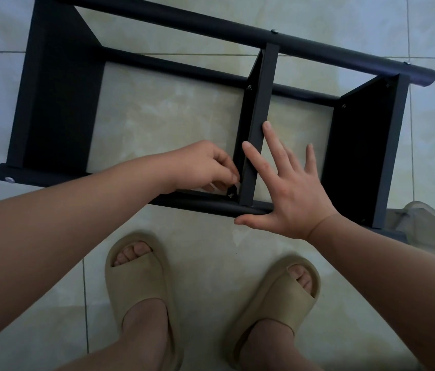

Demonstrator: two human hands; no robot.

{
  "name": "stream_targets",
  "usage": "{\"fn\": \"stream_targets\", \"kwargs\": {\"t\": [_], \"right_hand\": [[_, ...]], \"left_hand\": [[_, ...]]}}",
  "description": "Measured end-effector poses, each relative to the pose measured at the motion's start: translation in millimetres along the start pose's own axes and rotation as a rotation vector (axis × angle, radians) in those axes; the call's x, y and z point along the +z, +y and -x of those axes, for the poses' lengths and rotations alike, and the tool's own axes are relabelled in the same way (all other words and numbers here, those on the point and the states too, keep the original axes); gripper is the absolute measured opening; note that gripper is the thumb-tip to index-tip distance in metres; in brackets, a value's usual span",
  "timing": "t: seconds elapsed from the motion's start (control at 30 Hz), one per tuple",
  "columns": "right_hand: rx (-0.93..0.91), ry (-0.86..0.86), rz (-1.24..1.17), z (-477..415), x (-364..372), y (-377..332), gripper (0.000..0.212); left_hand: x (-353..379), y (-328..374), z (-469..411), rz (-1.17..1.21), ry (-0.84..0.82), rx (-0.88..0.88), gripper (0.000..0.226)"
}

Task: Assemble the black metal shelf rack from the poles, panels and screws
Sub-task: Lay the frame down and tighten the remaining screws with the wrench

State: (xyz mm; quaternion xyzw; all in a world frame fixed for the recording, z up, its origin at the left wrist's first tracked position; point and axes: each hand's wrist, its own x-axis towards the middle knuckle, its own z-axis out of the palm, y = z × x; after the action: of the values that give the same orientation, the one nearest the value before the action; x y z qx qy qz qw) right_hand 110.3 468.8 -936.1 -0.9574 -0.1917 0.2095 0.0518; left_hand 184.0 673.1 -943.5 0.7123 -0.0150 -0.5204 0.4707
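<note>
The black metal shelf rack point(58, 89) lies on its side on a pale tiled floor point(171, 108), filling the upper half of the frame. Its three panels stand on edge between the long poles.

Around it: a clear plastic container point(425, 223) sits at the right edge, just beside the rack's right end. A pair of beige slide sandals point(136, 274) is on the person's feet at lower centre, near the front pole point(197, 203). Both forearms reach in from the bottom corners and cross over that pole, covering much of its length.

The right hand point(288, 191) is spread wide with straight fingers. Its forefinger lies along the edge of the middle panel point(258, 116) and its thumb rests on the front pole.

The left hand point(203, 167) is curled narrow. Its fingertips pinch a small dark piece point(233, 189) in the corner where the middle panel meets the front pole, just above a screw point(231, 195).

Other screw heads show on the top pole point(274, 31) and at the front pole's left end.

The dark piece is too small and shadowed to name. The panel faces are in deep shadow, so their surfaces show little detail. The rack's upper left corner is cut off by the top of the frame. Its lower right corner is hidden behind the right forearm and the container. A grey object at the upper left edge is cut off and cannot be identified.
</note>
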Motion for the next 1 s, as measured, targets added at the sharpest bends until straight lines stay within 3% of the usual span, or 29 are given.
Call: {"fn": "stream_targets", "kwargs": {"t": [0.2, 1.0], "right_hand": [[0.002, 0.004, 0.008, -0.4, 0.4, 0.5, 0.115], [0.004, -0.005, -0.006, -0.5, -0.6, 0.3, 0.116]], "left_hand": [[8.5, 2.5, -4.7, 0.316, 0.003, -0.146, 0.011], [3.2, -0.4, -11.0, 0.307, 0.036, -0.151, 0.006]]}}
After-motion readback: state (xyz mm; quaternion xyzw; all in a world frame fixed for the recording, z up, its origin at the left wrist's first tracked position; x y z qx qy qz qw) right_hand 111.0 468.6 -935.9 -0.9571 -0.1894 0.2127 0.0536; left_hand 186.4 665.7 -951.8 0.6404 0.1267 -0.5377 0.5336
